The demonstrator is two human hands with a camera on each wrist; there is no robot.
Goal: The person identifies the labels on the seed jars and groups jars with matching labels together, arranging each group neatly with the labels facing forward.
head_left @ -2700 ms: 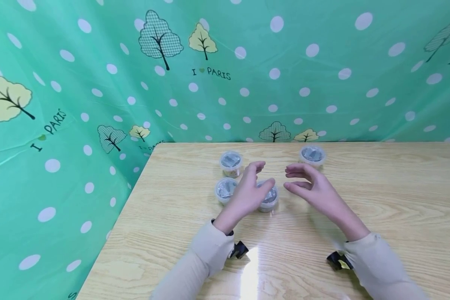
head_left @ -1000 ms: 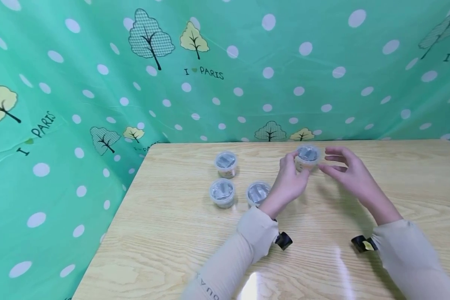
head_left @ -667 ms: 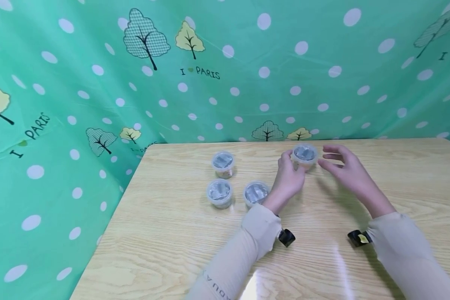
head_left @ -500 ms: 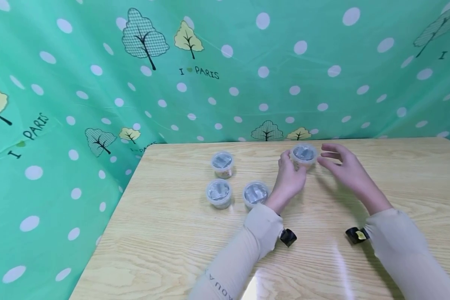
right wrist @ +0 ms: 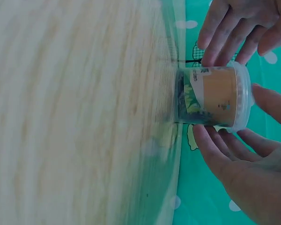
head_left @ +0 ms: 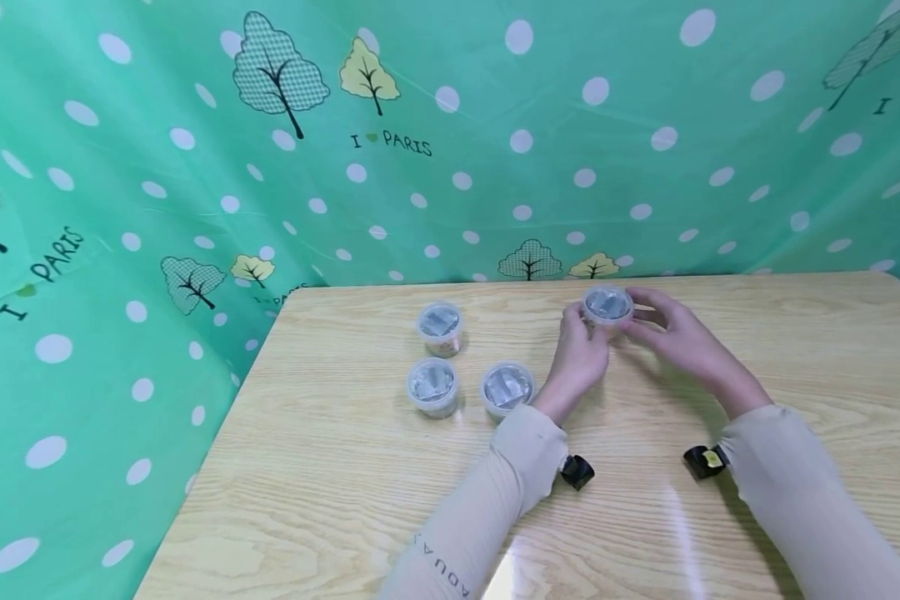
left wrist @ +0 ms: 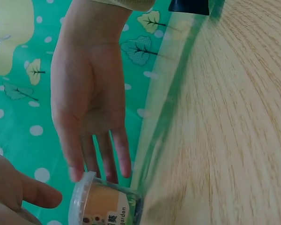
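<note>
A clear plastic tub (head_left: 607,307) with a translucent lid, a grey packet under it and an orange-brown label stands upright at the table's back. My left hand (head_left: 576,354) holds its left side, thumb at the front and fingers partly hidden. From the other side my right hand (head_left: 675,337) touches the tub, thumb and forefinger at its edge. Close up in the right wrist view, the labelled tub (right wrist: 215,96) sits between the left hand's fingers (right wrist: 218,44) and the right hand (right wrist: 257,173). The right hand's fingers look long and nearly straight in the left wrist view.
Three similar tubs stand to the left: a back one (head_left: 440,327), a front one (head_left: 432,386), and another (head_left: 507,387) partly behind the left forearm. The wooden table (head_left: 330,467) ends at a green dotted curtain (head_left: 450,133).
My left hand moved right from above the front tub to the back-right tub and took hold of it. My right hand shifted the same way, then closed in from a small gap until touching it.
</note>
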